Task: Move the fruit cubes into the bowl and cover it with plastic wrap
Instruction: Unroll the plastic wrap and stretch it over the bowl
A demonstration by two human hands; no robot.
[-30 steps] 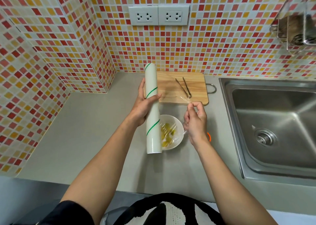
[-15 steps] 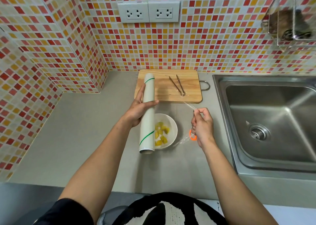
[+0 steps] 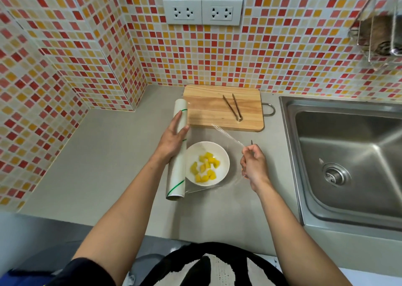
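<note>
A white bowl (image 3: 221,155) stands on the grey counter with several yellow fruit cubes (image 3: 205,166) inside. A white plastic wrap roll (image 3: 178,172) with green stripes lies just left of the bowl, and my left hand (image 3: 173,136) presses on its upper half. A clear sheet of wrap (image 3: 228,133) stretches from the roll over the bowl to my right hand (image 3: 253,164), which pinches the sheet's edge to the right of the bowl.
A wooden cutting board (image 3: 208,109) with metal tongs (image 3: 232,107) lies behind the bowl against the tiled wall. A steel sink (image 3: 348,159) fills the right side. A wire rack (image 3: 378,31) hangs on the wall at the upper right.
The roll has come down from its raised position to the counter left of the bowl. My right hand has pulled the sheet further right, so the film now spans the bowl.
</note>
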